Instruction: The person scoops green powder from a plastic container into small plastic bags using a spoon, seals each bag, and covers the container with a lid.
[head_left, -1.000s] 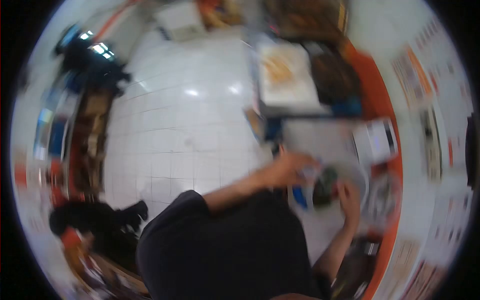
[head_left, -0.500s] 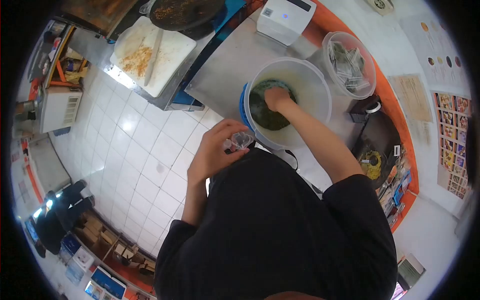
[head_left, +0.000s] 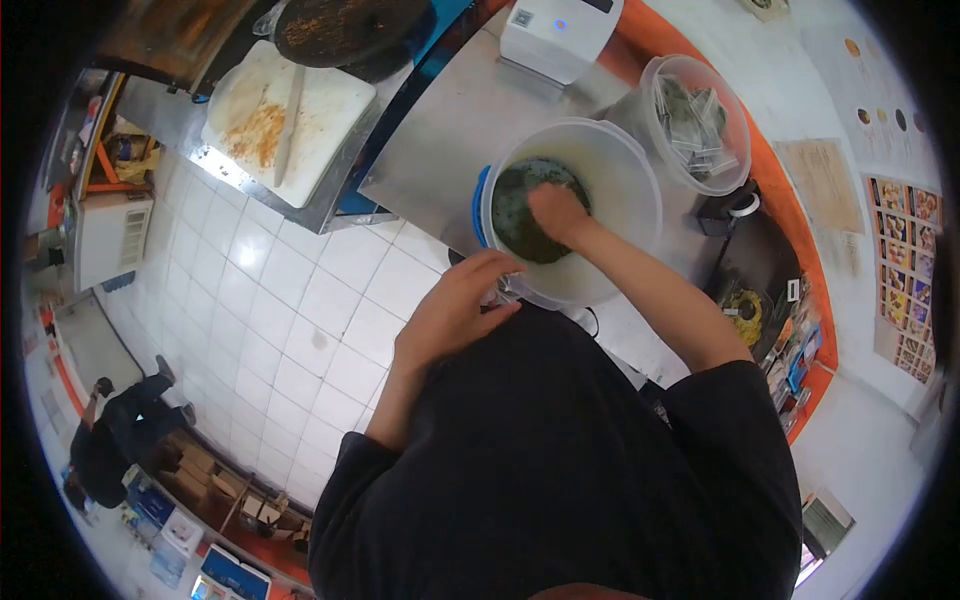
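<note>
In the head view, a tall translucent plastic bucket (head_left: 628, 165) stands on the steel counter with a dark green, wet-looking mass (head_left: 525, 225) inside. My right hand (head_left: 560, 213) reaches down into it, fingers curled at the green mass. What those fingers hold, if anything, is hidden. At the bucket's near left rim, my left hand (head_left: 462, 305) is closed around a small clear plastic bag (head_left: 503, 291), partly covered by the fingers. Something blue (head_left: 480, 205) shows against the bucket's left side.
A tub (head_left: 745, 130) of small filled bags stands behind the bucket, beside a white label printer (head_left: 558, 40). Further left lie a white cutting board (head_left: 325, 125) with a knife (head_left: 290, 125) and a dark round pan (head_left: 345, 30). Another person (head_left: 115, 430) is at far left.
My right hand has risen slightly from the green mass, its fingers showing more. My left hand and the bag have shifted right, closer against the bucket rim. The other person has moved.
</note>
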